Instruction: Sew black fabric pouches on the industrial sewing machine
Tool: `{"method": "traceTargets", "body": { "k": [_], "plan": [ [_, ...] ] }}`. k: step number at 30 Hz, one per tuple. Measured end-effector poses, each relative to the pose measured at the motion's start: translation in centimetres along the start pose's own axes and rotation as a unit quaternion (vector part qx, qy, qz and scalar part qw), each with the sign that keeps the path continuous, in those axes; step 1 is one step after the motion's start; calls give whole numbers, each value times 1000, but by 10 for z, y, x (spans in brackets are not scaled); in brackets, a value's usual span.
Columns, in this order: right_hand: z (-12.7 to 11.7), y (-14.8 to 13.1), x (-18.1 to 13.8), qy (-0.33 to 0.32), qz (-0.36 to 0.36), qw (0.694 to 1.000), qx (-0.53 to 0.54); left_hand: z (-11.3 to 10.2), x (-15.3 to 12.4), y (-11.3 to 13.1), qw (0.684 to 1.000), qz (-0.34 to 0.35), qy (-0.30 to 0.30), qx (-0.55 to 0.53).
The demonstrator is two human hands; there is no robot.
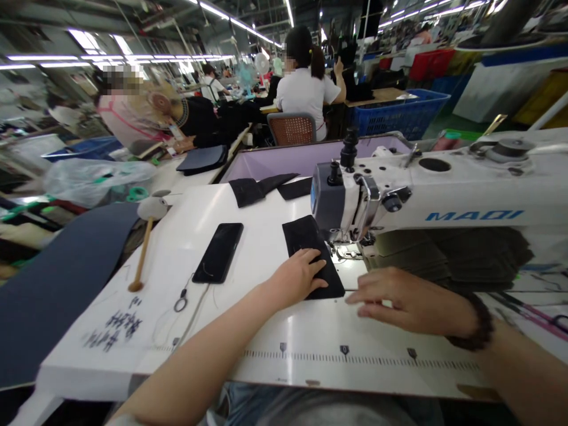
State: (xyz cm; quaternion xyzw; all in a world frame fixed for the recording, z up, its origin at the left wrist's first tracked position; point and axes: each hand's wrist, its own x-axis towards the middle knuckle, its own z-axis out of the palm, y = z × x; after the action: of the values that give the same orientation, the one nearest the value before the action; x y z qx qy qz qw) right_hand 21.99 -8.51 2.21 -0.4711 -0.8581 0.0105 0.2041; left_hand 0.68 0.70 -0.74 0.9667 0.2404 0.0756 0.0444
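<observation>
Touching black fabric [310,238] beside "MAQI" machine [426,192].

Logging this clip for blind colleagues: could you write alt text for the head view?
A left hand rests on black fabric beside a sewing machine; the right hand is near its lower corner. A phone lies on the white table.

Visible clothing includes a dark beaded bracelet [478,326], a grey sleeve [123,420] and blue denim [251,407].
</observation>
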Motion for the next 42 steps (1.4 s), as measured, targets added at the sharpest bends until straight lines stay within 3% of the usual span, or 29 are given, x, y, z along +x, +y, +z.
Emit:
{"method": "traceTargets", "body": {
  "k": [4,10,29,42],
  "plan": [
    [21,10,21,-77,-9,996,-43,-2,17,-7,1000,12,-28,-3],
    [41,14,18,-71,0,995,-69,-6,28,-14,998,16,-47,-28],
    [46,14,15,-52,13,997,-63,5,30,-28,995,45,-23,-88],
    [47,15,14,-56,12,996,-64,5,30,-28,996,68,-8,-59]
  ]
}}
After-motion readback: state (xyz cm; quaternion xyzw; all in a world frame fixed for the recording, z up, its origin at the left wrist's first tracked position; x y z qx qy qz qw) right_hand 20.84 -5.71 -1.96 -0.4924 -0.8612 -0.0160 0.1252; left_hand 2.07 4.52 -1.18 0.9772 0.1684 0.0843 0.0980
